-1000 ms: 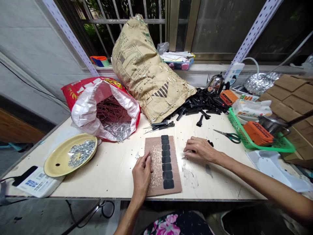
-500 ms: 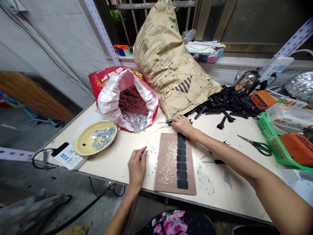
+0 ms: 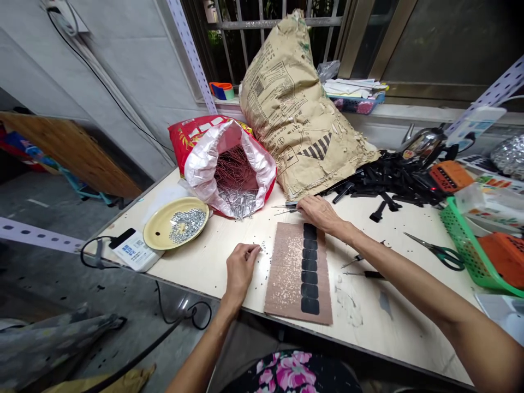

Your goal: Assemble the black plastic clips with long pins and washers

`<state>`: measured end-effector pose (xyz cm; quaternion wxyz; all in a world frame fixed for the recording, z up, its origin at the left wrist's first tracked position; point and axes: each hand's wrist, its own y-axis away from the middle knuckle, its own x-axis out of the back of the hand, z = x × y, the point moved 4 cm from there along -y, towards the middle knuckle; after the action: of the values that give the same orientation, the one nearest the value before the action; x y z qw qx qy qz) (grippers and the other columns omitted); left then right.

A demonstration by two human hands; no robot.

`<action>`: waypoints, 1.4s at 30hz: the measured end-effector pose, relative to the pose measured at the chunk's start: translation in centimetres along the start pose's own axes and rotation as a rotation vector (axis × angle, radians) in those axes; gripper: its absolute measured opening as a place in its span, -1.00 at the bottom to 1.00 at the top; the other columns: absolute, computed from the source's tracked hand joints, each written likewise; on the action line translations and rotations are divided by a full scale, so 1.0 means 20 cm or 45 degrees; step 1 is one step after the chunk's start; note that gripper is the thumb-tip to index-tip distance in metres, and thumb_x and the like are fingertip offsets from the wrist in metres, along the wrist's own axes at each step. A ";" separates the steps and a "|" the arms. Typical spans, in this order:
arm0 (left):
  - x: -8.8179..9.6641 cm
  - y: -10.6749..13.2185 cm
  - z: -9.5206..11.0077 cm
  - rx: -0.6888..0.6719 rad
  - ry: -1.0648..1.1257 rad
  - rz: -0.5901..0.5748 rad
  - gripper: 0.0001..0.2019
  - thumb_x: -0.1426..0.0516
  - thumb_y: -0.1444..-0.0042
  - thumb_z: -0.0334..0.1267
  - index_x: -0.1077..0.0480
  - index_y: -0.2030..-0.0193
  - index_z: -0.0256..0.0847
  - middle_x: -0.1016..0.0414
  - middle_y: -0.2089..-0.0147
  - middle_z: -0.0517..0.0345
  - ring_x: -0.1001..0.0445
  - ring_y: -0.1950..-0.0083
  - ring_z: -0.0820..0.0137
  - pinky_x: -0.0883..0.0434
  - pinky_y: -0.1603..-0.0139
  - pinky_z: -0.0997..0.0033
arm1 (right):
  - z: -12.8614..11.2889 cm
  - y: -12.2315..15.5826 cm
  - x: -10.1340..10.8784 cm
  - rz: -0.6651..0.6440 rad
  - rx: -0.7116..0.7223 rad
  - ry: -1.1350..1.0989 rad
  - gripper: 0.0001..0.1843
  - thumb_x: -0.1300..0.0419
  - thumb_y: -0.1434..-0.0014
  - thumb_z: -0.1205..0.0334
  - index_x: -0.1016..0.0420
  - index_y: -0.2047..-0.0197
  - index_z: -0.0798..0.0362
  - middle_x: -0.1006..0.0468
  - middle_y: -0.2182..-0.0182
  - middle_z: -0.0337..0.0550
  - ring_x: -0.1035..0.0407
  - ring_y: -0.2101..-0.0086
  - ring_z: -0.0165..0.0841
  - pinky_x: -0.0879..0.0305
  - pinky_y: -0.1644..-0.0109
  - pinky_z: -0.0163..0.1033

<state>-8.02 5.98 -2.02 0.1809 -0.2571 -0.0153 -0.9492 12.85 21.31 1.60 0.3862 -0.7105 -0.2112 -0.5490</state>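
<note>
My left hand is closed in a pinch low over the table, beside a scatter of tiny metal bits. Whatever its fingertips hold is too small to make out. At the far edge of a brown board, my right hand has its fingers curled over dark pieces with thin metal rods; the fingertips are partly hidden, so the grip is unclear. A column of black rounded squares lies along the board's right side, with pale worn specks to their left.
A yellow plate of small metal parts stands left, near an open red sack of metal pins. A large paper sack leans behind. Black plastic pieces, scissors and a green basket are at right.
The camera view has shifted slightly. My left hand's fingertips have come together in a pinch at the tiny bits; my right hand stays beyond the board's far edge.
</note>
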 end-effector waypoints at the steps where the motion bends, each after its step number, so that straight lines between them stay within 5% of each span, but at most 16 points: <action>1: 0.00 0.00 0.00 0.139 0.171 -0.021 -0.71 -0.17 0.00 -0.03 -0.50 0.34 -0.25 -0.47 0.39 0.08 -0.36 0.49 0.44 -0.31 0.51 0.46 | -0.04 0.02 0.06 0.094 0.015 -0.128 -0.77 0.05 -0.31 0.30 -0.41 0.18 0.13 -0.47 0.27 -0.05 -0.28 0.23 -0.30 -0.14 0.12 -0.21; 4: -0.03 0.01 0.04 0.449 0.688 -0.124 -0.62 -0.25 0.13 0.00 -0.48 0.33 -0.33 -0.47 0.41 0.11 -0.21 0.62 0.60 -0.14 0.68 0.58 | -0.22 0.12 0.21 0.259 0.072 -0.463 -0.74 0.06 -0.32 0.28 -0.38 0.03 0.10 -0.44 0.23 -0.07 -0.32 0.23 -0.34 -0.24 0.13 -0.24; 10: -0.11 0.06 0.25 0.491 1.081 -0.131 -0.62 -0.34 0.26 -0.11 -0.44 0.35 -0.36 -0.46 0.41 0.14 -0.34 0.55 0.59 -0.35 0.52 0.54 | -0.51 0.28 0.20 0.150 0.004 -0.515 -0.63 0.00 -0.27 0.36 -0.36 -0.11 -0.01 -0.39 0.26 -0.13 -0.33 0.29 -0.40 -0.30 0.22 -0.34; 15: -0.13 0.11 0.30 0.411 1.064 -0.108 -0.66 -0.30 0.18 -0.10 -0.44 0.35 -0.35 -0.47 0.39 0.13 -0.37 0.53 0.58 -0.38 0.48 0.52 | -0.51 0.33 0.17 0.149 -0.109 -0.443 -0.65 -0.02 -0.26 0.35 -0.40 -0.08 -0.05 -0.39 0.27 -0.15 -0.32 0.32 -0.42 -0.29 0.25 -0.35; 23: -0.15 0.15 0.31 0.372 1.016 -0.116 -0.67 -0.33 0.20 -0.15 -0.45 0.37 -0.37 -0.47 0.43 0.17 -0.36 0.54 0.58 -0.37 0.49 0.53 | -0.54 0.39 0.27 0.159 -0.126 -0.230 -0.71 -0.04 -0.25 0.33 -0.44 0.00 -0.05 -0.41 0.28 -0.16 -0.31 0.30 -0.41 -0.19 0.33 -0.38; 31: -0.20 0.14 0.28 0.444 1.035 -0.358 -0.65 -0.38 0.28 -0.15 -0.45 0.42 -0.37 -0.45 0.54 0.20 -0.34 0.59 0.59 -0.36 0.51 0.58 | -0.54 0.45 0.29 0.162 -0.224 -0.061 -0.77 0.01 -0.32 0.21 -0.48 0.18 -0.02 -0.44 0.35 -0.21 -0.32 0.31 -0.43 -0.09 0.38 -0.37; 42: -0.21 0.12 0.29 0.259 0.746 -0.426 -0.73 -0.29 0.08 -0.13 -0.48 0.40 -0.35 -0.45 0.60 0.20 -0.37 0.57 0.53 -0.30 0.49 0.56 | -0.51 0.51 0.24 0.255 -0.196 -0.046 -0.74 0.04 -0.34 0.21 -0.44 0.26 0.05 -0.46 0.37 -0.21 -0.31 0.34 -0.44 -0.12 0.32 -0.34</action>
<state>-1.08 5.84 0.75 0.0443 0.0514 -0.0992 -0.9928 15.43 6.62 3.91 0.3795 -0.7654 -0.1034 -0.5095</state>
